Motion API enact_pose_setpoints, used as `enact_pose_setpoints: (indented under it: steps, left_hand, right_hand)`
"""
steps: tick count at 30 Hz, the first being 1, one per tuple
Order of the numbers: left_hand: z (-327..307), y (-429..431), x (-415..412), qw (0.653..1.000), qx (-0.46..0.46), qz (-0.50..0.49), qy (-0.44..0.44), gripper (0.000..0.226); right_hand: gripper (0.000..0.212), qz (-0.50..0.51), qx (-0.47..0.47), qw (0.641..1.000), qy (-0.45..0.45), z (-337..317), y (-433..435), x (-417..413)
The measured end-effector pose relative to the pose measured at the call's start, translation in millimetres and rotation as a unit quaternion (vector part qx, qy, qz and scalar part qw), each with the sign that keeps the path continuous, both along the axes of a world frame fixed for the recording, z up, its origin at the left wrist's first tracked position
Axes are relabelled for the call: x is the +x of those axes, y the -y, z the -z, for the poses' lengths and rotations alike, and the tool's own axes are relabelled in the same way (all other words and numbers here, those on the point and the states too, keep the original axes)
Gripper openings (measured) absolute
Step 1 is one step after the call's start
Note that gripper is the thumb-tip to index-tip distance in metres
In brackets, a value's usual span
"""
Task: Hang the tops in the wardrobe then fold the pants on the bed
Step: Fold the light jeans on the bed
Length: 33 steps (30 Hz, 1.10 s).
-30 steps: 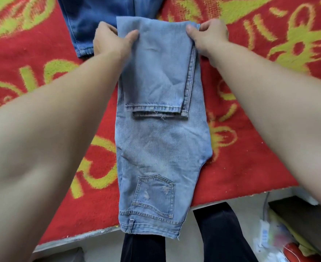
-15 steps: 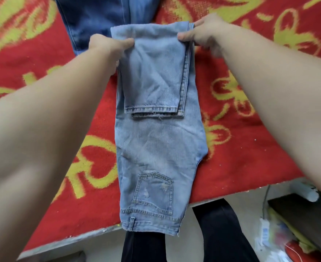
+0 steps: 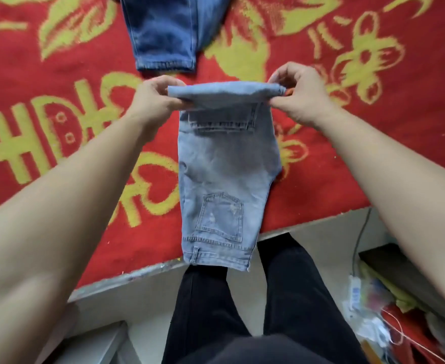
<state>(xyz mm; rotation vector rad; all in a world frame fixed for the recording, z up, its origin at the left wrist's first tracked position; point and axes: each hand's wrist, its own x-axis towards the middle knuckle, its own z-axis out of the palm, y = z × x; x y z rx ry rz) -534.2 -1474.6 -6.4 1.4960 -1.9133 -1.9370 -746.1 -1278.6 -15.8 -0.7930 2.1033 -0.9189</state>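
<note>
Light blue jeans (image 3: 226, 166) lie lengthwise on the red and yellow bed cover (image 3: 58, 122), waistband and back pocket hanging over the near edge. Their far folded end is raised off the bed. My left hand (image 3: 154, 101) pinches the left corner of that fold. My right hand (image 3: 298, 94) pinches the right corner. The leg hems show just under the lifted fold. A second, dark blue pair of jeans (image 3: 166, 32) lies farther back on the bed.
The bed's near edge (image 3: 142, 274) runs diagonally across the lower view. My legs in black trousers (image 3: 242, 306) stand against it. To the lower right are a dark shelf (image 3: 400, 274), a cable and a pile of bags and clutter (image 3: 389, 319).
Both hands have lifted the folded far end of the light jeans and drawn it toward me, so less of the folded legs shows. The dark jeans' hem is uncovered.
</note>
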Motion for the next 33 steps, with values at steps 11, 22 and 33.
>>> enact_pose_setpoints:
  steps: [11,22,33]
  left_hand:
    - [73.9,-141.4,164.5,0.948,-0.088,0.208,0.226,0.036]
    - [103.1,-192.5,187.1,0.938,0.017,0.097,0.333,0.031]
    - [117.5,-243.7,202.6,0.924,0.020,0.032,0.381,0.016]
  right_hand:
    - [0.047,-0.297,0.208,0.921,-0.144,54.5,-143.5,163.0]
    - [0.030,0.166,0.338,0.919,0.118,90.8,-158.4,214.4]
    - [0.030,0.093,0.345,0.932,0.066,104.6,-185.6,208.9]
